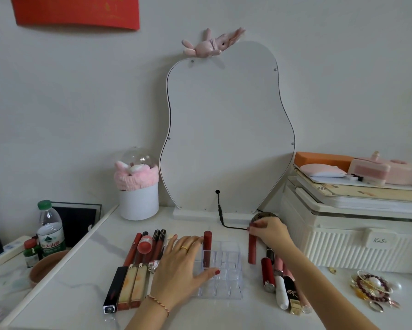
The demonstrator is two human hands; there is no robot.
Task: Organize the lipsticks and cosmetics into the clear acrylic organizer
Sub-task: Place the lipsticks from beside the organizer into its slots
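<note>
A clear acrylic organizer (226, 279) with several small compartments stands on the white table. One dark red lipstick tube (207, 246) stands upright in its back left compartment. My left hand (178, 265) rests against the organizer's left side, fingers spread and thumb on its front. My right hand (269, 231) pinches the top of another dark red tube (252, 251), held upright just right of the organizer. Several lip glosses and lipsticks (143, 260) lie in a row to the left. More tubes (280, 282) lie to the right.
A wavy white mirror back (226, 129) with a black cable (220, 215) stands behind. A white cup with a pink headband (138, 191) is at back left, a white storage box (357, 239) at right. Bracelets (371, 287) lie at front right, a water bottle (49, 227) at left.
</note>
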